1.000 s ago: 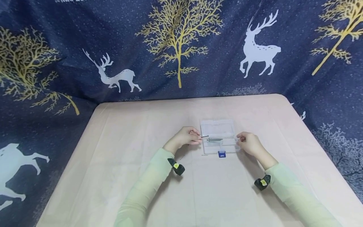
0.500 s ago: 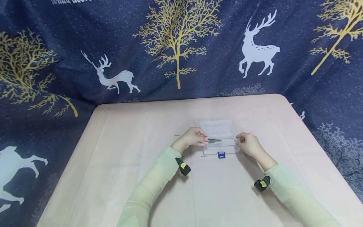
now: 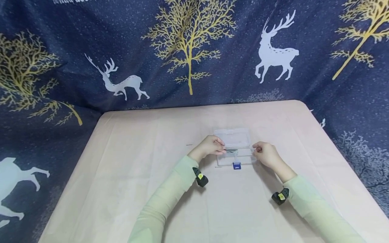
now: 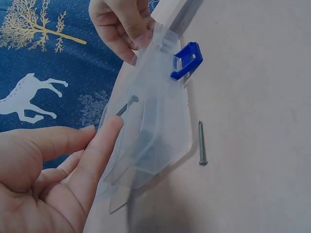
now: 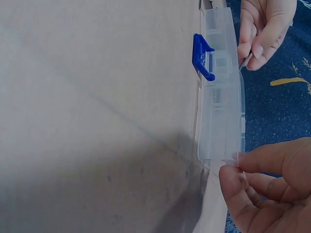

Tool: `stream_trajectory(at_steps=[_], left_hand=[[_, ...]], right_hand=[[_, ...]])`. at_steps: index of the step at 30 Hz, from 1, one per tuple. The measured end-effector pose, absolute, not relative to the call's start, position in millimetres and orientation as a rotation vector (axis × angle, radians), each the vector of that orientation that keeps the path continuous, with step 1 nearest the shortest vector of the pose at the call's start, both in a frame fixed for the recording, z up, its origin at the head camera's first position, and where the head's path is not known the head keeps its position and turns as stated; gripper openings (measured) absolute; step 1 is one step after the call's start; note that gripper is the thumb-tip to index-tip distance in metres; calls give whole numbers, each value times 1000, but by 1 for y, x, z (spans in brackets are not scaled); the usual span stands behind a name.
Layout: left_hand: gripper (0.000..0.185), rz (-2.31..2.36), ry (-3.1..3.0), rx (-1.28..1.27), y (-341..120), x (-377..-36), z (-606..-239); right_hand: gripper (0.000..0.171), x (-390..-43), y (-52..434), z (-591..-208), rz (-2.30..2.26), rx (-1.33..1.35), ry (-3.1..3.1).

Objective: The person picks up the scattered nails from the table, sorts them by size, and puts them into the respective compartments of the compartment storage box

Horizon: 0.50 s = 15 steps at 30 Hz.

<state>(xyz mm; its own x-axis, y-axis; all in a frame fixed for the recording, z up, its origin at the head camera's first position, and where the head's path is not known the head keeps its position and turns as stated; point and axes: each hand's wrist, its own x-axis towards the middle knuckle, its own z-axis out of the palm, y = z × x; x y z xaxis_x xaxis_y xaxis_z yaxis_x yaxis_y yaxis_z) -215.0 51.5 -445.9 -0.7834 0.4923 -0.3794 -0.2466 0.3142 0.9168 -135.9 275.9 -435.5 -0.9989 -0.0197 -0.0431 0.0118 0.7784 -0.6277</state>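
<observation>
A clear plastic box point(image 3: 233, 137) lies on the table with its lid back and a blue latch point(image 3: 236, 165) at its front. Several metal nails point(image 3: 231, 151) rest in its left rear compartment. Over that compartment, my left hand point(image 3: 210, 145) pinches a nail point(image 4: 127, 105) between thumb and finger, head pointing outward. At the box's right end, my right hand point(image 3: 266, 153) pinches the wall with thumb and fingertip, as the right wrist view shows. Fingers of the left hand partly cover the nails in the box.
One loose nail point(image 4: 201, 145) lies on the table by the box's front left corner. Another thin nail point(image 3: 189, 145) is farther left, behind the left wrist. A pale cloth covers the table point(image 3: 136, 145); a dark blue curtain point(image 3: 170, 81) with deer and trees hangs behind.
My left hand has moved right, bringing its nail from the box's left edge to over the compartment with the nails. The right hand has stayed at the box's right end.
</observation>
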Motion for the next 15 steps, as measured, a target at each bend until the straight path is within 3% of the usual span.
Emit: stream_trajectory(at_steps=[15], left_hand=[[22,1710,1979,71,66,-201,-445]], right_hand=[[27,-137,276,-437,-1030,-30,2947]])
